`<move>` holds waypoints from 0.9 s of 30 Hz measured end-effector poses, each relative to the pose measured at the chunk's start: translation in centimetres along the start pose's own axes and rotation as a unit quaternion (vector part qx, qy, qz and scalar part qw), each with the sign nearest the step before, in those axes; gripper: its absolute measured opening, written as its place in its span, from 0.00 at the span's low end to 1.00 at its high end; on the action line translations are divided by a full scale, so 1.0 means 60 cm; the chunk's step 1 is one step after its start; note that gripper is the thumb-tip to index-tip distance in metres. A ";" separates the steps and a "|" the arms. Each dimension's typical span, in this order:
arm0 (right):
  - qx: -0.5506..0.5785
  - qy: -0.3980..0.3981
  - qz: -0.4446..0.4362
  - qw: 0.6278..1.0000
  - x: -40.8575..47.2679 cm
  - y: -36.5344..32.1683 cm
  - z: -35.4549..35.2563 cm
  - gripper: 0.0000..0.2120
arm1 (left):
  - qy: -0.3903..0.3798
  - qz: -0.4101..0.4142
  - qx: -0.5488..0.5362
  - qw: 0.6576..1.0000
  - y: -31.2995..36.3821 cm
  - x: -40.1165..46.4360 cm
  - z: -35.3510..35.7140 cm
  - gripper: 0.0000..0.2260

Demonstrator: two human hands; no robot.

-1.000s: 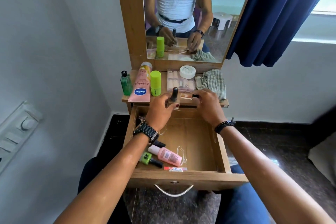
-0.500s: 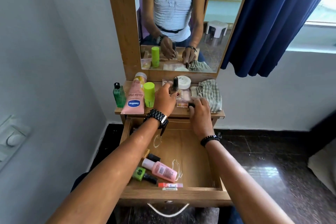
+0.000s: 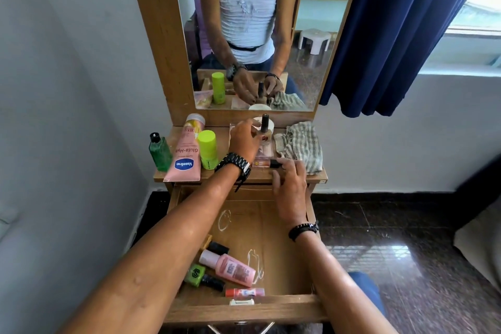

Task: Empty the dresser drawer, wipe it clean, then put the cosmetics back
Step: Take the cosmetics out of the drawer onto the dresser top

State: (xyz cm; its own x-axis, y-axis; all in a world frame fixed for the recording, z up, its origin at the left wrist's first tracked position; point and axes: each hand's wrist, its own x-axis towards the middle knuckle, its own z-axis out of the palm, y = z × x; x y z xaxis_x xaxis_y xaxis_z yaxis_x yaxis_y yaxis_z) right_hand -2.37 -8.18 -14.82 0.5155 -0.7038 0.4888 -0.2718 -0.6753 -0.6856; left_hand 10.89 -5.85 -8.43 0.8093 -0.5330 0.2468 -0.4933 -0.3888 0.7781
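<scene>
The wooden drawer [image 3: 282, 309] is pulled open below the dresser top [image 3: 217, 179]. A pink bottle [image 3: 230, 268], a green nail polish [image 3: 199, 276], a red lip balm [image 3: 244, 292] and a black-capped item [image 3: 217, 247] lie at its front left, beside white smears. My left hand [image 3: 245, 141] reaches over the dresser top and pinches an upright black-capped nail polish bottle [image 3: 264, 125] near the mirror. At the top's front edge, my right hand [image 3: 290, 184] pinches a small black-capped tube [image 3: 274, 163] that lies there.
On the dresser top stand a green bottle [image 3: 160, 153], a pink Vaseline tube [image 3: 185, 156] and a lime container [image 3: 207, 149]. A checked cloth [image 3: 301, 144] lies at its right, a white jar [image 3: 271, 124] at the back. A blue curtain [image 3: 393, 35] hangs to the right.
My left hand has carried the nail polish bottle up from the drawer's edge to the back of the dresser top. My right hand stays at the front edge on the small tube.
</scene>
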 end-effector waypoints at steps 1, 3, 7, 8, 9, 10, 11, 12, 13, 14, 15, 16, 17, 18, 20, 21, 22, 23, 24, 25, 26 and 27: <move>0.004 0.002 0.002 1.000 0.000 0.001 0.000 0.10 | 0.002 -0.002 -0.006 1.000 -0.001 -0.002 0.001 0.12; 0.008 -0.003 0.013 1.000 -0.001 0.000 -0.002 0.11 | 0.007 0.003 -0.012 1.000 -0.006 -0.008 0.004 0.16; 0.044 -0.033 0.042 0.998 -0.005 -0.006 -0.019 0.13 | 0.040 0.044 0.001 0.998 -0.016 -0.033 0.000 0.14; 0.065 -0.034 0.055 0.996 -0.007 -0.010 -0.025 0.13 | 0.042 0.058 0.003 0.997 -0.017 -0.043 -0.004 0.13; 0.082 -0.026 0.065 0.994 -0.009 -0.012 -0.029 0.14 | 0.039 0.070 0.004 0.997 -0.017 -0.054 -0.011 0.12; 0.095 -0.012 0.073 0.993 -0.011 -0.015 -0.033 0.14 | 0.032 0.082 0.002 0.996 -0.019 -0.065 -0.018 0.11; 0.108 0.003 0.076 0.991 -0.015 -0.018 -0.036 0.14 | 0.019 0.089 -0.002 0.996 -0.020 -0.078 -0.028 0.12; 0.121 0.013 0.076 0.990 -0.021 -0.020 -0.039 0.14 | 0.003 0.091 -0.007 0.996 -0.024 -0.092 -0.037 0.12; 0.136 0.017 0.073 0.988 -0.028 -0.023 -0.043 0.13 | -0.015 0.087 -0.015 0.996 -0.029 -0.107 -0.047 0.11; 0.149 0.010 0.076 0.986 -0.036 -0.025 -0.046 0.12 | -0.036 0.081 -0.025 0.996 -0.036 -0.122 -0.057 0.11; 0.159 -0.010 0.084 0.984 -0.044 -0.029 -0.050 0.11 | -0.062 0.073 -0.031 0.995 -0.044 -0.139 -0.068 0.11; 0.163 -0.042 0.094 0.981 -0.051 -0.031 -0.052 0.10 | -0.091 0.065 -0.028 0.993 -0.054 -0.154 -0.078 0.10; 0.167 -0.085 0.101 0.977 -0.059 -0.032 -0.052 0.09 | -0.125 0.054 -0.014 0.991 -0.067 -0.170 -0.088 0.10; 0.171 -0.135 0.107 0.970 -0.068 -0.032 -0.050 0.09 | -0.159 0.039 0.006 0.987 -0.082 -0.186 -0.097 0.10; 0.160 -0.254 0.119 0.946 -0.084 -0.031 -0.042 0.09 | -0.211 0.007 0.042 0.977 -0.113 -0.215 -0.113 0.09; 0.143 -0.316 0.119 0.931 -0.093 -0.033 -0.037 0.09 | -0.232 -0.007 0.054 0.971 -0.126 -0.229 -0.120 0.09; 0.119 -0.374 0.115 0.912 -0.103 -0.034 -0.031 0.09 | -0.251 -0.017 0.064 0.966 -0.139 -0.241 -0.127 0.09; 0.088 -0.431 0.104 0.892 -0.113 -0.039 -0.026 0.09 | -0.271 -0.028 0.074 0.959 -0.151 -0.253 -0.134 0.10; 0.046 -0.484 0.085 0.870 -0.122 -0.042 -0.020 0.11 | -0.292 -0.040 0.082 0.952 -0.158 -0.263 -0.139 0.10; 0.000 -0.532 0.060 0.845 -0.132 -0.047 -0.016 0.14 | -0.311 -0.054 0.090 0.945 -0.166 -0.271 -0.144 0.11; -0.046 -0.570 0.035 0.819 -0.139 -0.049 -0.011 0.16 | -0.327 -0.067 0.097 0.938 -0.173 -0.278 -0.147 0.12; -0.084 -0.595 0.014 0.799 -0.145 -0.051 -0.008 0.19 | -0.341 -0.079 0.104 0.931 -0.178 -0.283 -0.149 0.13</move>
State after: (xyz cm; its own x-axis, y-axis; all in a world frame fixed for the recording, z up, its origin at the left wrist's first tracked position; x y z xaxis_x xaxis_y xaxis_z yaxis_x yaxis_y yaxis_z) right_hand -6.44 -0.10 -16.72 0.8881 -0.0782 -0.4530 -0.3500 -0.7539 -0.5560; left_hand 5.24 14.09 -15.74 0.5219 -0.7822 -0.3403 -0.4939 -0.6024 0.6271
